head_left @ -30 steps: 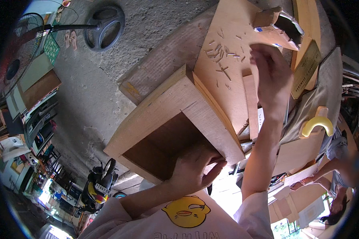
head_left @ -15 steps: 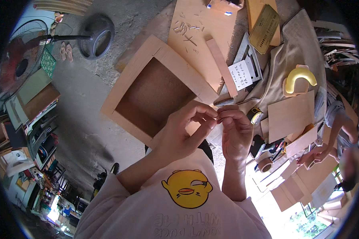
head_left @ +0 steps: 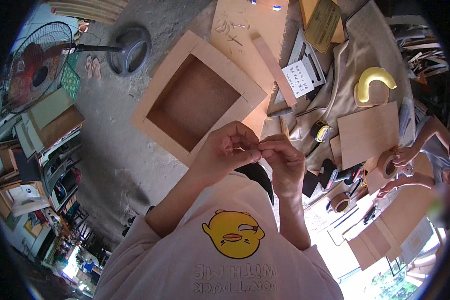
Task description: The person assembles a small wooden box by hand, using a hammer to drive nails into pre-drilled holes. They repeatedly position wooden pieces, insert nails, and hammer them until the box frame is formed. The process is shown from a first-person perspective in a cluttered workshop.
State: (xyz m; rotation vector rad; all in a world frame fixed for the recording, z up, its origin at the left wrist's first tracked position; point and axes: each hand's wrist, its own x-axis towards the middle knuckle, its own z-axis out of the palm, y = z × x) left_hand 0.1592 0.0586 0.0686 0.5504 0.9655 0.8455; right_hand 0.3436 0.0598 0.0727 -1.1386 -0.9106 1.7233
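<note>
The two hands, left hand (head_left: 225, 150) and right hand (head_left: 285, 165), meet with fingers (head_left: 275, 145) pinched closed; whether they grip something small, I cannot tell. One open wooden box (head_left: 224, 68) lies just beyond, partly hidden by the left hand; to its right are one wooden strip (head_left: 274, 71), one tape measure (head_left: 321, 131) and two tape rolls (head_left: 333, 201).

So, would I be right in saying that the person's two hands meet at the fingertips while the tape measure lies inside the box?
Not quite: the head view shows the tape measure outside the box, to its right. The left hand and right hand do meet at the fingertips.
</note>
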